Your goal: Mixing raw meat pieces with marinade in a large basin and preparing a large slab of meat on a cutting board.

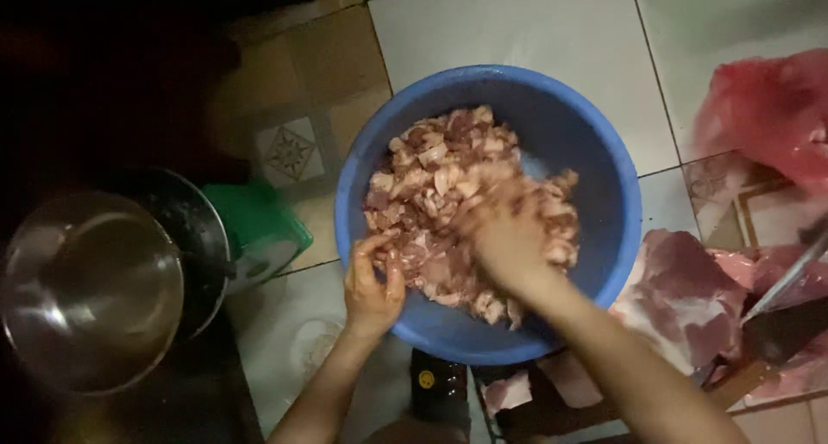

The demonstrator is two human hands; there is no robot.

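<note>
Blue basin (604, 194) rim under left hand (373, 284), right hand (509, 237) amid meat pieces (431, 177)

a round shiny steel pot (90, 289) sits left, a green plastic container (259, 224) beside it; a red plastic bag (768, 116) and large raw meat slabs (681, 293) lie right.

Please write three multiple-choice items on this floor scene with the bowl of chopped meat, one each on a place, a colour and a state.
1. Where does the shiny round metal pot sit?
A. left of the bowl
B. inside the bowl
C. on the red plastic bag

2. What colour is the round plastic bowl holding the chopped meat pieces?
A. green
B. blue
C. white

3. What is the right hand doing?
A. resting on the tiled floor
B. gripping a knife
C. plunged in the meat, motion-blurred

Answers: 1 A, the pot lies at the left edge; 2 B, its wall is blue; 3 C, it is blurred among the pieces, while the left hand grips the rim.
</note>
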